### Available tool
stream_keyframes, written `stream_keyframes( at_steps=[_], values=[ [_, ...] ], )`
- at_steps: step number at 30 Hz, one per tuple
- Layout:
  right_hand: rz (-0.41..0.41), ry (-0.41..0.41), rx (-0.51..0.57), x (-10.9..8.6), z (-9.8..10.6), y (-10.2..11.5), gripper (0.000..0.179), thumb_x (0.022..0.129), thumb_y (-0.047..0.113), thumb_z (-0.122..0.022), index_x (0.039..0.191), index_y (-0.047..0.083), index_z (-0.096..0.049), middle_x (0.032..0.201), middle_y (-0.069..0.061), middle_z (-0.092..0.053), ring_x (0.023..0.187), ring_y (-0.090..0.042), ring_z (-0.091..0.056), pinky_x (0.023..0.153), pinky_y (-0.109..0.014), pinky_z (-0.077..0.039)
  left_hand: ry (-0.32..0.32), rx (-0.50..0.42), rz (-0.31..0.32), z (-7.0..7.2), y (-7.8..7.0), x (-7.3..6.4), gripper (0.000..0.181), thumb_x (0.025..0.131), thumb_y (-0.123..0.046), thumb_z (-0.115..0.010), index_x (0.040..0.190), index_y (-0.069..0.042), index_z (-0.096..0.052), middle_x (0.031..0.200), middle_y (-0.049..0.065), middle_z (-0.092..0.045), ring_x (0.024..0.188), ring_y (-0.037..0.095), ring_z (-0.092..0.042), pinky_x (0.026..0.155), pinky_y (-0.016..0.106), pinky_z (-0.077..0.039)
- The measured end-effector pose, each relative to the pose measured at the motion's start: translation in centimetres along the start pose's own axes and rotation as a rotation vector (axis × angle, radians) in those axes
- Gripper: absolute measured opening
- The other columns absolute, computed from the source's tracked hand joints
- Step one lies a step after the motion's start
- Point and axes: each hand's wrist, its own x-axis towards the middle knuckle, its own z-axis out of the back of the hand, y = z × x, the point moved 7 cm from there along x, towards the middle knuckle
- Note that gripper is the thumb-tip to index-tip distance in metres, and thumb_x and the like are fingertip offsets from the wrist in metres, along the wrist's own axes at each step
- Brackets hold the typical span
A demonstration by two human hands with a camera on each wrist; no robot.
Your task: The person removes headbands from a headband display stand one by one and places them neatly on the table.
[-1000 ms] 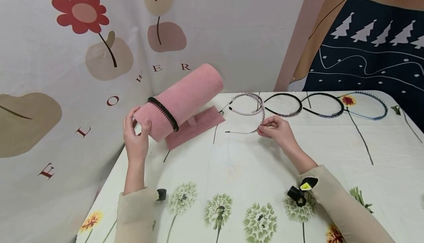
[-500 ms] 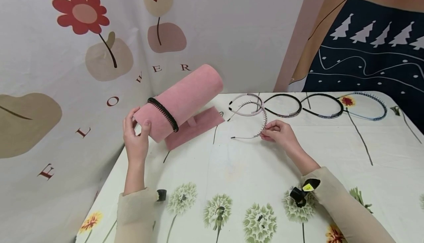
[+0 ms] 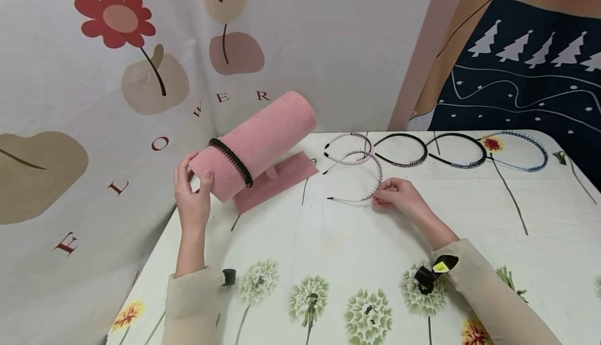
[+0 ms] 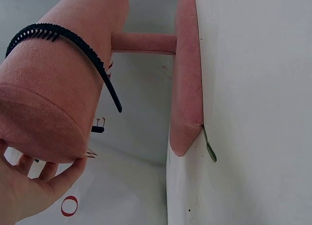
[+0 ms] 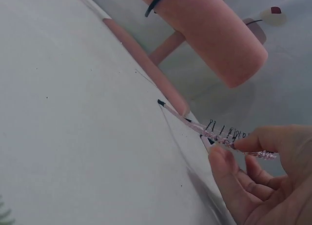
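A pink, velvety headband stand (image 3: pixel 274 133) with a thick roll on a post and flat base stands tilted at the back left of the table. My left hand (image 3: pixel 193 196) grips the roll's near end, thumb on one side and fingers on the other. Round the roll sits a black toothed headband (image 3: pixel 232 161), just beyond that hand. My right hand (image 3: pixel 399 199) pinches a thin pale-pink headband (image 5: pixel 214 135) by its beaded, toothed curve. Its dark-tipped ends point left toward the stand, and in the head view it overlaps another pale headband (image 3: pixel 349 163) behind it.
To the right along the back edge lie a black headband (image 3: pixel 426 152), a second black one (image 3: pixel 485 154) and a blue one (image 3: pixel 547 154). A flower-print cloth (image 3: pixel 324 246) covers the table. A printed curtain (image 3: pixel 328 32) hangs close behind.
My right hand has drawn the pale-pink headband slightly right and toward me, farther from the pale headband behind. The left hand and the stand have stayed in place.
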Motion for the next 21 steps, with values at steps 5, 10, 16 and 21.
stream_keyframes(
  at_steps=[5,10,16,21],
  values=[
    [-0.045,0.053,0.037,0.1,-0.1,-0.6,0.018,0.093,0.007,-0.063,0.104,-0.003,-0.053,0.08,0.004,-0.071,0.075,-0.006,-0.07,0.077,-0.024,-0.059,-0.002,0.004,0.002,0.0,0.0,0.0,0.055,0.092,-0.032,-0.06,0.146,-0.03,-0.049,0.14,-0.014,-0.044,0.129,0.014,-0.044,0.084,0.019,-0.043],
    [-0.077,0.081,0.001,0.2,-0.1,-1.1,0.02,0.095,0.009,-0.061,0.107,-0.004,-0.052,0.08,0.001,-0.071,0.074,-0.008,-0.071,0.074,-0.025,-0.06,-0.002,0.003,0.004,0.0,0.0,0.0,0.055,0.092,-0.032,-0.06,0.145,-0.03,-0.049,0.14,-0.014,-0.044,0.128,0.013,-0.044,0.085,0.02,-0.044],
    [-0.096,0.084,-0.051,0.3,-0.1,-1.5,0.021,0.097,0.012,-0.06,0.107,-0.004,-0.053,0.081,-0.002,-0.07,0.073,-0.009,-0.07,0.072,-0.025,-0.06,-0.006,0.0,0.005,0.0,0.1,0.0,0.055,0.092,-0.031,-0.06,0.145,-0.03,-0.049,0.14,-0.014,-0.043,0.127,0.011,-0.043,0.084,0.019,-0.044],
    [-0.113,0.08,-0.072,0.3,-0.1,-1.5,0.024,0.097,0.012,-0.061,0.109,-0.006,-0.052,0.08,-0.004,-0.07,0.07,-0.009,-0.07,0.071,-0.026,-0.06,-0.008,-0.001,-0.002,0.0,0.1,0.0,0.055,0.092,-0.031,-0.06,0.146,-0.029,-0.049,0.141,-0.012,-0.044,0.127,0.013,-0.043,0.084,0.018,-0.043]
  ],
)
